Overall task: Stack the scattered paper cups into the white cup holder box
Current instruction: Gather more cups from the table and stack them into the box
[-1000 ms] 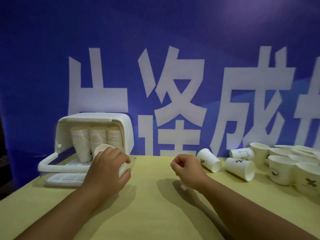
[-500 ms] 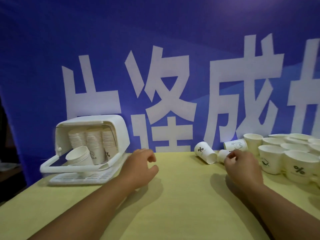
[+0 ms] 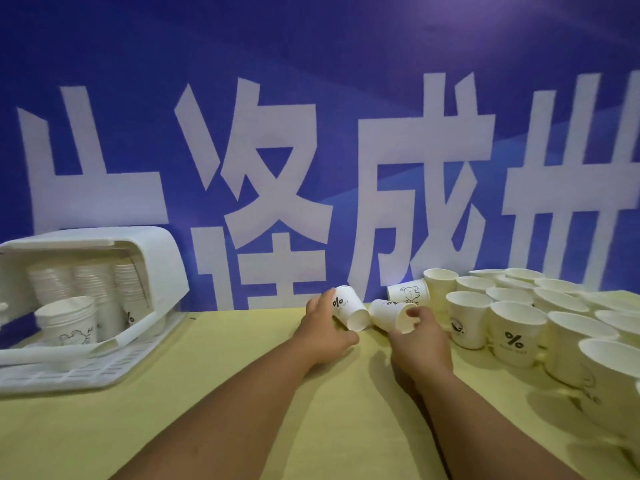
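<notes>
**Two tipped cups in hand, box at far left**

Grips, with the left hand [image 3: 323, 329], a white paper cup [image 3: 349, 308] lying on its side near the back edge of the yellow tabletop [image 3: 242, 393], black % mark up, open mouth toward the camera; thumb over the top, fingers curled beneath. Closes the right hand [image 3: 420, 336] in a grip on a second tipped cup [image 3: 393, 315] just beside the first, fingertips hooked over its rim. Just behind these two, against the blue banner [image 3: 311, 98]: a third tipped cup [image 3: 408, 294] with a small line drawing. Across the right side of the tabletop: a crowd of upright cups [image 3: 516, 336], white, some showing the % mark.

At the far left, well apart from both hands: the white cup holder box [image 3: 152, 258], lid tipped up and back, slotted tray at its front. Inside, tall nested stacks [image 3: 93, 282] side by side at the back and one shorter stack [image 3: 67, 322] in front of them, its outer cup bearing a line drawing
</notes>
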Demonstrator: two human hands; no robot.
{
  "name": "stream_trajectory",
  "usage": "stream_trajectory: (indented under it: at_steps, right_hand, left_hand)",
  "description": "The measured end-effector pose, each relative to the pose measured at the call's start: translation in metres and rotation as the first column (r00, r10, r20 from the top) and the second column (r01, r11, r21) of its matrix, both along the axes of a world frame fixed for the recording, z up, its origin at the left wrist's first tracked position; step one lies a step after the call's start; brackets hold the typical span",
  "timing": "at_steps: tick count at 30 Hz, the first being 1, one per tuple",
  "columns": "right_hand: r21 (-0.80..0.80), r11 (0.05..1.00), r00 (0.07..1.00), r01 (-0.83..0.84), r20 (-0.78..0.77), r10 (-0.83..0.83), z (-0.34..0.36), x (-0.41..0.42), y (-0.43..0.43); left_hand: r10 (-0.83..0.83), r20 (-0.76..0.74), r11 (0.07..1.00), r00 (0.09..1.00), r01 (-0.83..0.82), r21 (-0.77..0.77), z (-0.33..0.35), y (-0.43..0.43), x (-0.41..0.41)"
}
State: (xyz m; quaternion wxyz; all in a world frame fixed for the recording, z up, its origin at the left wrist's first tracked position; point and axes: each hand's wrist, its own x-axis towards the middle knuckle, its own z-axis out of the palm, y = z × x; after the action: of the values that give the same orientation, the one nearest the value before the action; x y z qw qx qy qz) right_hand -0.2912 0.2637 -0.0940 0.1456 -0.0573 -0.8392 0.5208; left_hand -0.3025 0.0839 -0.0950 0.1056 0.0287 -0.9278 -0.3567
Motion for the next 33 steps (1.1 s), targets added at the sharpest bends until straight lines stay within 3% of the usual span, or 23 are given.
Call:
stream_trajectory:
  at_steps: [7, 13, 18, 23, 26, 33]
  right_hand:
    - [-0.068, 0.979, 0.979, -0.19, -0.089, 0.184, -0.008, -0.011, -0.012]
    - [0.162, 0.945, 0.953, -0.283, -0.063, 0.297, -0.009, -0.01, -0.015]
    - [0.131, 0.966, 0.962, -0.224, -0.127, 0.24, -0.002, 0.004, -0.026]
    - [0.087, 0.973, 0.946, -0.216, -0.229, 0.23, 0.016, 0.034, -0.059]
    - [0.102, 0.958, 0.916, -0.268, -0.281, 0.286, 0.028, 0.049, -0.091]
    - [-0.047, 0.923, 0.853, -0.383, -0.401, 0.334, 0.05, 0.076, -0.191]
  left_hand:
    - [0.028, -0.057, 0.973, 0.998, -0.014, 0.229, -0.004, 0.002, -0.034]
    - [0.145, -0.1, 0.986, 0.984, -0.135, 0.1, -0.003, 0.001, -0.02]
    - [0.141, -0.111, 0.99, 0.984, -0.142, -0.007, 0.007, -0.03, 0.02]
    - [0.166, -0.185, 0.983, 0.969, -0.148, 0.109, 0.024, -0.081, 0.075]
    - [0.233, -0.319, 0.971, 0.919, -0.2, 0.133, 0.038, -0.113, 0.105]
    - [0.387, -0.591, 0.92, 0.708, -0.34, 0.196, 0.062, -0.207, 0.157]
